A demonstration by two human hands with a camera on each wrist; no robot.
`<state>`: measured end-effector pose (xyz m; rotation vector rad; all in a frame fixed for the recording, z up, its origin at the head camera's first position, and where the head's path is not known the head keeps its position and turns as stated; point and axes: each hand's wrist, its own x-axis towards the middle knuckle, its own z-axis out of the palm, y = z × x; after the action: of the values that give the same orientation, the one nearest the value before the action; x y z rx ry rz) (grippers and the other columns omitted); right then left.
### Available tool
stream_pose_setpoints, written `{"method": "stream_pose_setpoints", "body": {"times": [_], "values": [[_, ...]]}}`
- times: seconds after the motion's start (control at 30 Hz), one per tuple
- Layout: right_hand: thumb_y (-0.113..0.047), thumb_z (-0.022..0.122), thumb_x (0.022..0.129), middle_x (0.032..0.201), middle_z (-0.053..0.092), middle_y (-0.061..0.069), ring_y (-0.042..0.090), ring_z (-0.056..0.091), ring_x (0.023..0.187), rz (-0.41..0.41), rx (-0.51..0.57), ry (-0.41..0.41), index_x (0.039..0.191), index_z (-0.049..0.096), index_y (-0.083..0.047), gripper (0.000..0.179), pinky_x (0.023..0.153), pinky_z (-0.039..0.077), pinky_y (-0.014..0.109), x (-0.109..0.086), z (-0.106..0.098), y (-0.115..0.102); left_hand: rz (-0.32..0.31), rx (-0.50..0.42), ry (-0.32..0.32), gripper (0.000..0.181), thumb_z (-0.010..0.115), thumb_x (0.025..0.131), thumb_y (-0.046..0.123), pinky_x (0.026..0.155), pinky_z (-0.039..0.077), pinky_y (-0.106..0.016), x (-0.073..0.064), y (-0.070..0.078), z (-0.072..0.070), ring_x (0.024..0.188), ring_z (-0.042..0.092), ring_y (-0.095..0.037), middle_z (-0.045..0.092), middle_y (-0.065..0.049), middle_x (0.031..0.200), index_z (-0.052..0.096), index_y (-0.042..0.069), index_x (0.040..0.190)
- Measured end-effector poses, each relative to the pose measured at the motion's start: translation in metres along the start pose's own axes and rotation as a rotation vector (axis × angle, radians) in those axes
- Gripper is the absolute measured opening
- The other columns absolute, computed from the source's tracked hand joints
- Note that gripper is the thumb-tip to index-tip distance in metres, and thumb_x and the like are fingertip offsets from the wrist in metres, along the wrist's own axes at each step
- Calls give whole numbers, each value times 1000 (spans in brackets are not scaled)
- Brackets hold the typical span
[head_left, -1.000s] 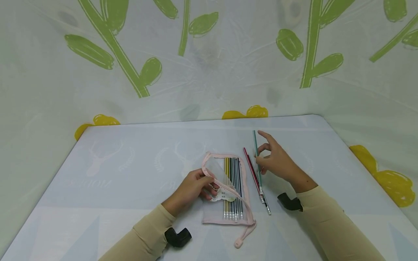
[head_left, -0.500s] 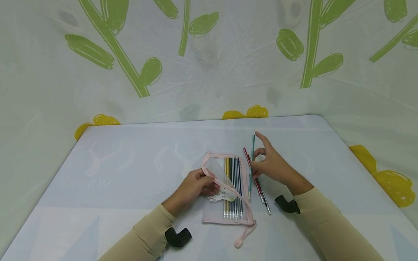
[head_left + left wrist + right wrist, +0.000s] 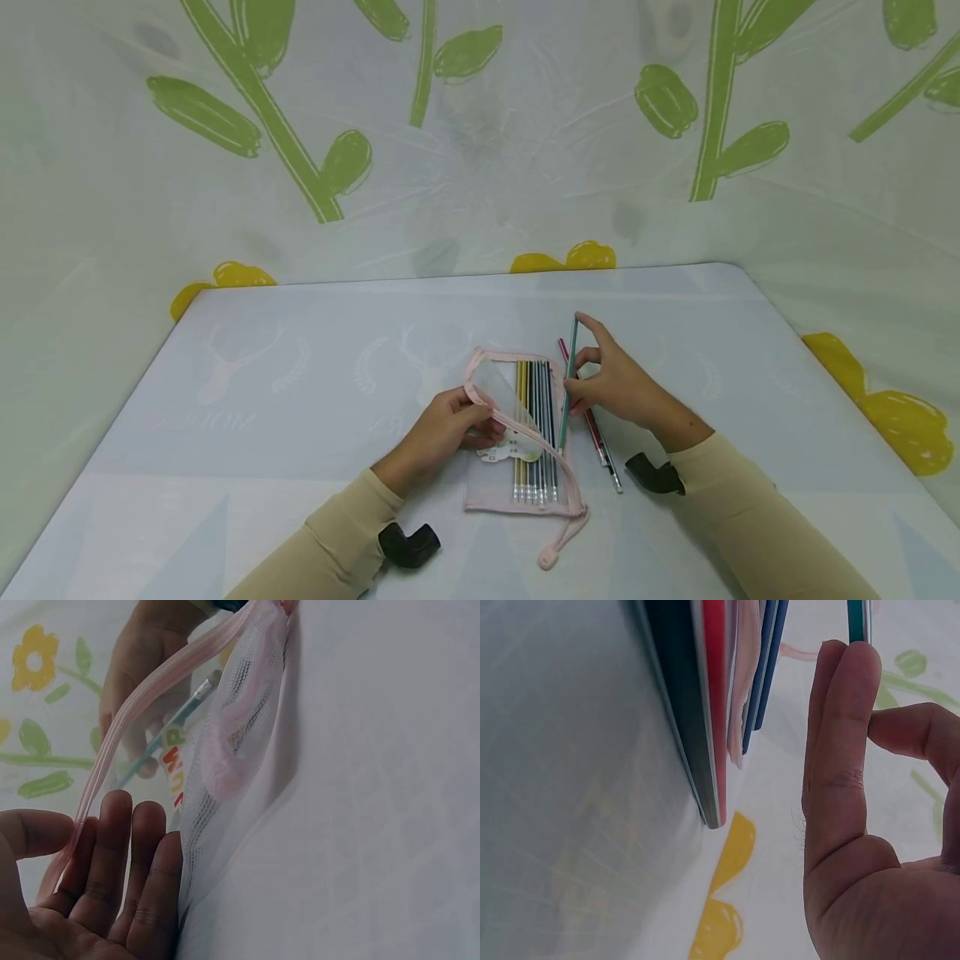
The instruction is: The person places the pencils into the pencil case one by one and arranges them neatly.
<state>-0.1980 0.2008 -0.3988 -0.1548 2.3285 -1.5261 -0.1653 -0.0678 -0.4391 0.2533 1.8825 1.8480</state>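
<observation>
A mesh pencil case [image 3: 487, 492] with pink edging lies flat, with a row of several pencils [image 3: 534, 396] inside. My left hand [image 3: 442, 425] pinches its pink zip edge [image 3: 112, 735] between thumb and index finger and lifts the upper layer. With thumb and fingers my right hand [image 3: 618, 383] holds a teal pencil [image 3: 573, 337], index fingertip at its upper end. The pencil's eraser end points down at the case's right side, by the raised zip edge. Whether that end is inside the mesh I cannot tell.
A red pencil [image 3: 595, 433] and a dark pencil [image 3: 612, 475] lie loose, close together, right of the case. A pink strap with a tab [image 3: 549, 557] trails from the case's near corner. Patterned cloth [image 3: 487, 167] hangs behind the white table [image 3: 300, 450].
My right hand has carried the teal pencil left, from over the loose pencils to the case's right edge, its lower end now at the opening. My left hand stays in place.
</observation>
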Motion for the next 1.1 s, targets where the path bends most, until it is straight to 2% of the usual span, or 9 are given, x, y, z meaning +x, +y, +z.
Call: {"method": "stream_pose_setpoints", "body": {"times": [0.2, 0.53, 0.77, 0.9, 1.1], "values": [[-2, 67, 89, 102, 54, 16, 30, 72, 64, 2, 13, -20, 160, -3, -27, 102, 69, 60, 38, 1, 4, -1, 2, 4, -7, 21, 49, 100, 12, 83, 59, -36, -1, 1, -2, 84, 70, -13, 72, -11, 93, 57, -6, 108], [-4, 70, 89, 103, 57, 16, 27, 72, 69, 13, 20, -69, 160, 0, -23, 101, 71, 60, 39, 1, 5, -3, 22, 13, -59, 25, 46, 105, 17, 88, 58, -38, -1, 5, -6, 89, 69, -13, 71, -20, 106, 53, -5, 114], [-11, 70, 91, 106, 62, 15, 26, 72, 71, 24, -22, -124, 160, 1, -21, 98, 80, 57, 33, 1, 5, 0, 20, 0, -73, 25, 46, 105, 16, 90, 57, -38, -2, 3, -6, 89, 69, -12, 72, -9, 100, 53, -5, 116], [-12, 71, 92, 107, 63, 17, 26, 72, 72, 16, -30, -146, 160, 3, -19, 97, 75, 58, 35, 0, 6, 3, 26, -7, -78, 25, 45, 106, 16, 89, 58, -37, -1, 1, -5, 88, 69, -11, 72, -7, 99, 53, -5, 116], [-13, 72, 90, 103, 65, 15, 24, 69, 72, 16, -62, -156, 160, 5, -17, 97, 68, 58, 36, 2, 8, 10, 17, -8, -81, 27, 43, 106, 17, 90, 57, -37, -1, -1, -4, 89, 69, -12, 72, -10, 101, 52, -5, 118]]}}
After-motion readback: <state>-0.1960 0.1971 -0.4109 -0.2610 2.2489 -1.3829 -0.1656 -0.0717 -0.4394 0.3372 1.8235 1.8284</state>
